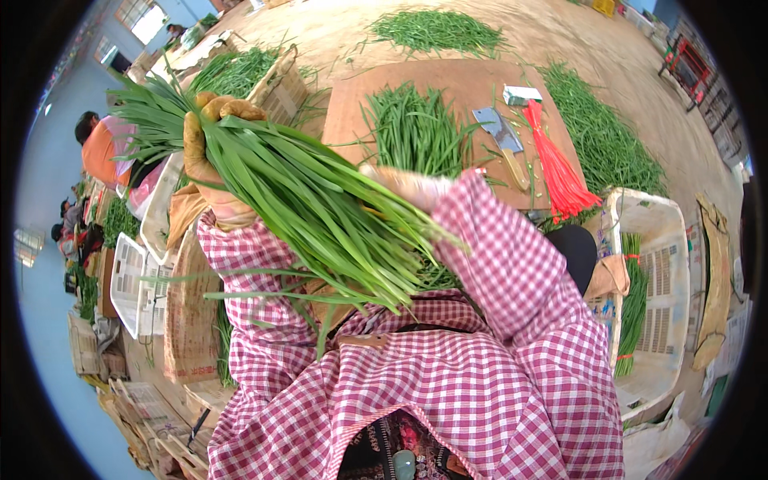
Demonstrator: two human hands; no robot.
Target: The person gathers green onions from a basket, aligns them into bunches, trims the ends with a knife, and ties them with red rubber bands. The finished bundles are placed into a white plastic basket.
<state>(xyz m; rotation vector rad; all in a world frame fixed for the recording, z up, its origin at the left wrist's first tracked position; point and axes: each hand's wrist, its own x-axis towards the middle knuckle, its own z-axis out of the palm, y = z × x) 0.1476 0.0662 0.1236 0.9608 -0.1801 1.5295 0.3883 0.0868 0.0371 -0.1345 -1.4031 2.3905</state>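
Observation:
My left hand (216, 129), in a stained tan glove, is closed around the leafy end of a large bunch of long flat green leaves (288, 174), which look like garlic chives. The bunch slants down to the right, its pale ends near my right sleeve. My right hand (408, 183) is blurred and partly behind the bunch, so its fingers cannot be made out. Beyond it a pile of cut greens (414, 129) lies on a brown board (348, 108). A cleaver (504, 138) with a wooden handle and a bundle of red ties (552, 162) lie to the right.
A small box (522, 95) stands at the board's far right. Greens are heaped on the floor (600, 132) beyond. A white plastic crate (663, 288) at right holds a tied bundle (632, 312). Crates (279, 90) stand at left, where a person in orange (105, 153) sits.

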